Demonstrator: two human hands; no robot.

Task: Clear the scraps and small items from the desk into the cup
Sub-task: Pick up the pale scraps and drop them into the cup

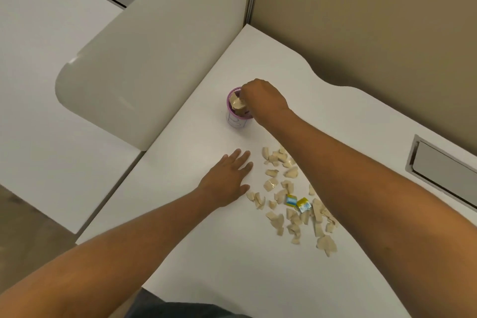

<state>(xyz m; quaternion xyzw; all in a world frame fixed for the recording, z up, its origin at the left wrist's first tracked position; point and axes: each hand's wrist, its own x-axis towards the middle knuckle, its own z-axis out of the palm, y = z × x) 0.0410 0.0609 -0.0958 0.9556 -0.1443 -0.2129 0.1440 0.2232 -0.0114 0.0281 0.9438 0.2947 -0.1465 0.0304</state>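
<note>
A small white cup with a purple rim (235,121) stands on the white desk (232,253), with beige scraps showing inside it. My right hand (263,99) hovers over the cup's mouth, fingers pinched on a beige scrap (237,103) at the rim. My left hand (228,179) lies flat on the desk, fingers spread, just left of the scattered pile of beige scraps (291,196). Two small yellow-and-blue wrapped items (298,202) lie among the scraps.
Tan partition walls (374,20) close off the desk at the back and right. A rounded grey divider panel (154,59) stands to the left. A recessed cable tray (444,170) sits in the desk at the right edge.
</note>
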